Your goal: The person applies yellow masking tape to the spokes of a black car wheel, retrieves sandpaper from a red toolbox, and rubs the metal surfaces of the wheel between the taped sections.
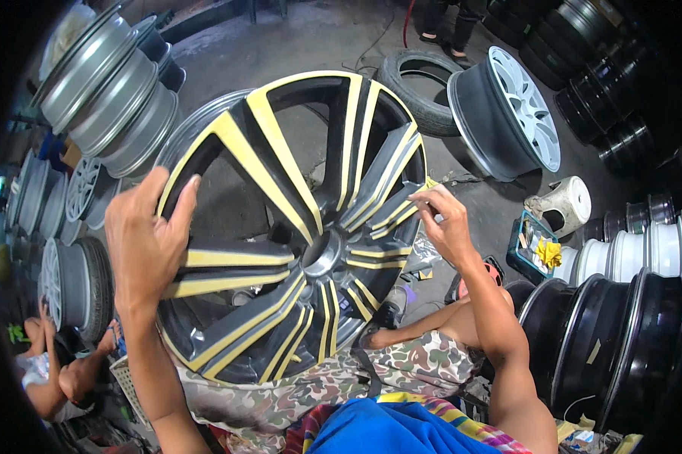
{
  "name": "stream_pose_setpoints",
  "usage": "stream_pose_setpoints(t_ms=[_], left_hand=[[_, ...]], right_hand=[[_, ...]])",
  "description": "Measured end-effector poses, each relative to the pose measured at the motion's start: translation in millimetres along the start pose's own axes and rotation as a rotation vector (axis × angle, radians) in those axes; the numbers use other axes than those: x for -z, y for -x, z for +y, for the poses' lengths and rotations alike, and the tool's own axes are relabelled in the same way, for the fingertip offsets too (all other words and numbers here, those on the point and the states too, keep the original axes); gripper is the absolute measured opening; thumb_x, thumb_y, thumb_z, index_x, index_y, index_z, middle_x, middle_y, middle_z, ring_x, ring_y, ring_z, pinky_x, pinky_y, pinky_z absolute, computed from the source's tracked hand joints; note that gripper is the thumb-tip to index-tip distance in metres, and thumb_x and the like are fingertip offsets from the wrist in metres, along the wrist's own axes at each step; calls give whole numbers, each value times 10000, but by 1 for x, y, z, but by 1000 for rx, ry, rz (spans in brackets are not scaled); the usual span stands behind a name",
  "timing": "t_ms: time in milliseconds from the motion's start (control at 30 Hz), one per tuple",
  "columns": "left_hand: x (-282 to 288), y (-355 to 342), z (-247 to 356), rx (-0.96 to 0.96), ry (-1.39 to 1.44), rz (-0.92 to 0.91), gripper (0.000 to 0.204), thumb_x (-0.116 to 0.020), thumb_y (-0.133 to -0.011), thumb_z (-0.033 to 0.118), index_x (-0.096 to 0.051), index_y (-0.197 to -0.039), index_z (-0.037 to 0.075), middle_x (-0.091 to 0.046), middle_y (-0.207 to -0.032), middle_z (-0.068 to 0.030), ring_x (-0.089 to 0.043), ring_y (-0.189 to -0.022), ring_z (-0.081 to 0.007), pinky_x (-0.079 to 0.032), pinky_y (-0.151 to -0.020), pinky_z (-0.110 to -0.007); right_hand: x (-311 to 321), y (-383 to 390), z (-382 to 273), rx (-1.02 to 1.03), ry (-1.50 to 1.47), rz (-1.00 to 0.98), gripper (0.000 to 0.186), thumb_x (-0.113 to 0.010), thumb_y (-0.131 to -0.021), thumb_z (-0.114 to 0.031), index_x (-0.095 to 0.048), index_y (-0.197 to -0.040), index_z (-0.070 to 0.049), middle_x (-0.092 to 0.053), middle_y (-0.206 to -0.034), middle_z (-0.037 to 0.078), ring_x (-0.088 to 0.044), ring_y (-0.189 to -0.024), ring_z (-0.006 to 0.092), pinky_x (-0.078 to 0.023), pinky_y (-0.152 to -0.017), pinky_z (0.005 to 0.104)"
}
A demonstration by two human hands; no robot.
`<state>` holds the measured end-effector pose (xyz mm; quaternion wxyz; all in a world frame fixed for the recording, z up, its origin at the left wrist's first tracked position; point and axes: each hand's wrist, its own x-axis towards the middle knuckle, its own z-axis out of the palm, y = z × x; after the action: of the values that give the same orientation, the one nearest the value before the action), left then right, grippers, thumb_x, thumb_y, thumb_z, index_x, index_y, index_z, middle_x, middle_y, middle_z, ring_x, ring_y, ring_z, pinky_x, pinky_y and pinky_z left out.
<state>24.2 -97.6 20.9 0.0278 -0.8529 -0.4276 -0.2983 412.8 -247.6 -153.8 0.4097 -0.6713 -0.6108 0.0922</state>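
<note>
A large black alloy wheel rim point(323, 255) leans tilted across my lap, with pale yellow strips along its spokes and outer lip. Its open centre bore faces me. My left hand point(148, 234) grips the rim's left edge, the thumb over the front and the fingers behind, partly hidden. At the right edge, my right hand point(445, 218) has its fingertips pinched together against the end of a spoke. A small yellow scrap point(430, 183) shows just beside those fingertips; whether they hold it is unclear.
Silver rims point(114, 91) are stacked at far left, black rims point(602, 344) at right. A tyre point(420, 91) and a grey rim point(500, 113) stand beyond the wheel. A teal basket point(524, 253) sits by a white stool point(572, 203). Another person point(49, 371) sits at lower left.
</note>
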Motion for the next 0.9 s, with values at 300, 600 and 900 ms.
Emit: stream_pose_setpoints(t_ms=[300,600,900], left_hand=[[3,-6,14,4,17,-23,361,-798,-935,139,-516,-766,-8,-467,-637,-203,-409,-544,-373,-348,-545,-408],[-5,-22,15,-19,2,-42,351,-775,-969,216,-571,-799,-15,-509,-638,-215,-503,-551,-402,-412,-571,-420],[-21,-45,-2,-62,-87,-53,452,-719,-979,427,-741,-881,-13,-662,-709,-236,-676,-686,-429,-513,-671,-485]], right_hand=[[-3,-19,13,-137,112,-131,677,-710,-868,8,-559,-1510,-146,-704,-926,163,-696,-783,355,-558,-749,453],[-18,-27,22,82,309,-159,739,-685,-864,-34,-513,-1571,-163,-711,-1115,176,-710,-927,411,-570,-828,519],[-11,51,47,-407,-25,3,283,-759,-911,-123,-682,-1146,14,-716,-771,163,-734,-734,225,-557,-678,368]])
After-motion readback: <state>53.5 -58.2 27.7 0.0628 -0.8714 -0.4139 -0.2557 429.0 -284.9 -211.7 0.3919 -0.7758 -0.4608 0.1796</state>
